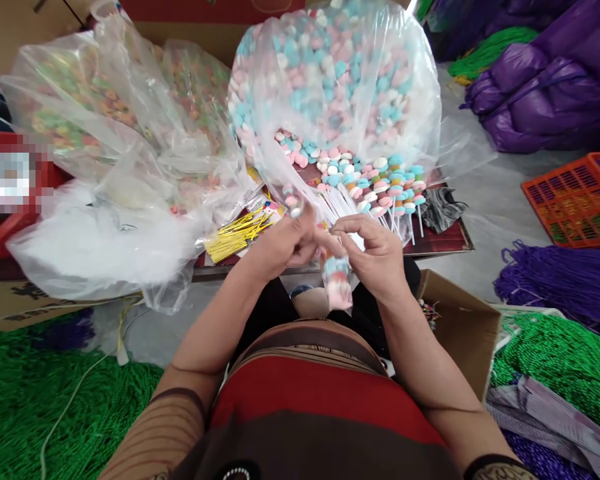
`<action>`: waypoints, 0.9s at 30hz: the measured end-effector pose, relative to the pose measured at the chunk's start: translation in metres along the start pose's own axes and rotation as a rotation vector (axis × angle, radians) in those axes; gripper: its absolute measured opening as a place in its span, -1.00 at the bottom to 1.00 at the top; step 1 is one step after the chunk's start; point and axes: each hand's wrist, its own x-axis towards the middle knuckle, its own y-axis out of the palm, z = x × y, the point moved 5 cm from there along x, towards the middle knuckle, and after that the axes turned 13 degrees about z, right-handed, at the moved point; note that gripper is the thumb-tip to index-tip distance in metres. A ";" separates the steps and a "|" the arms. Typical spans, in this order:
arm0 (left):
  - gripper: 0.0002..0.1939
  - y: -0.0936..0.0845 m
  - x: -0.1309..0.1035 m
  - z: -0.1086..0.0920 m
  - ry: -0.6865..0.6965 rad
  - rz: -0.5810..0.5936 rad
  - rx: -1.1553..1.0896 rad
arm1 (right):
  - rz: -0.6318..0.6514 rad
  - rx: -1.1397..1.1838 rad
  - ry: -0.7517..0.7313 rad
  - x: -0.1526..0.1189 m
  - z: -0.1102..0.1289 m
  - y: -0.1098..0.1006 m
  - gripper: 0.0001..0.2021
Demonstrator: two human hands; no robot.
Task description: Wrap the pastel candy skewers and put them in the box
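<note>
A candy skewer in a clear wrapper (339, 283), with pink, white and blue pieces, hangs down between my hands. My left hand (287, 243) is closed at the wrapper's upper end, its fingertips slightly blurred. From the other side my right hand (375, 253) pinches the same end between thumb and fingers; any small item there is hidden. Just beyond lie white sticks (337, 203) and finished candy skewers (397, 187) in blue, pink and white. Gold twist ties (235, 235) lie in a bundle left of my left hand.
A big clear bag of pastel candies (330, 73) stands at the back. Left of it are bags of coloured ring candies (105, 100) and clear wrappers (100, 233). An open cardboard box (460, 327) is by my right arm; an orange crate (570, 200) stands farther right.
</note>
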 end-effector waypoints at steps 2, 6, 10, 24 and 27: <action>-0.24 0.006 -0.002 0.005 -0.040 0.076 0.142 | -0.057 -0.061 -0.025 0.001 0.000 -0.004 -0.87; -0.19 0.004 0.002 0.014 -0.030 -0.014 0.192 | -0.087 -0.062 -0.049 -0.001 0.001 -0.004 -0.92; -0.47 0.000 0.007 0.016 0.081 -0.023 0.090 | 0.016 0.118 0.052 -0.007 -0.013 0.002 -0.90; -0.53 0.084 -0.003 0.051 0.410 0.481 1.167 | -0.135 0.498 0.453 -0.126 -0.080 -0.053 -0.85; -0.58 0.060 -0.004 0.049 0.398 0.289 1.133 | -0.431 0.321 0.609 -0.190 -0.106 -0.103 -0.87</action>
